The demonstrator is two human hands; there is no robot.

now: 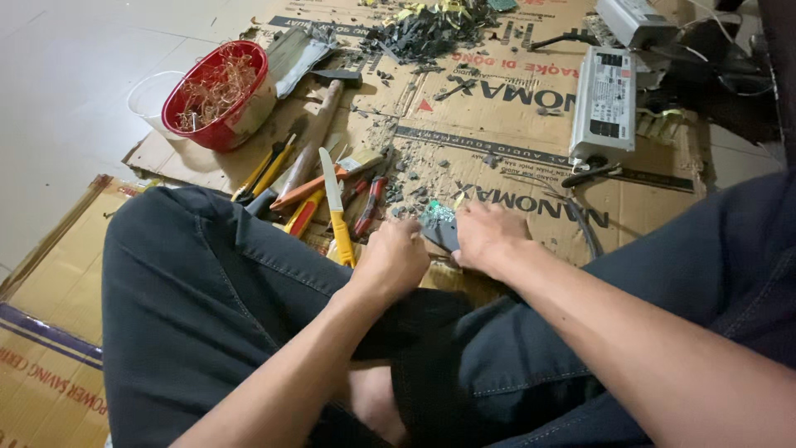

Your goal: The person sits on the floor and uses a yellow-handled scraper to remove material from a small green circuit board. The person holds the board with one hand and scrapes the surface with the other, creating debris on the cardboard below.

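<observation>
Between my knees, on the cardboard [514,178], both hands grip one small board [439,226]: left hand [391,259] closed near a yellow knife [336,211], right hand [485,236] pressing its far end. I judge a slip could drive knuckles into that blade. Tools [307,187] crowd the left; the metal box [604,104] and bucket [220,93] sit well apart, with open room rightward.

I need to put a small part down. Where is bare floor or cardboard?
Bare: tile floor left of the red bowl; cardboard between debris and grey metal box. Crowded: tool cluster beside the left hand.
</observation>
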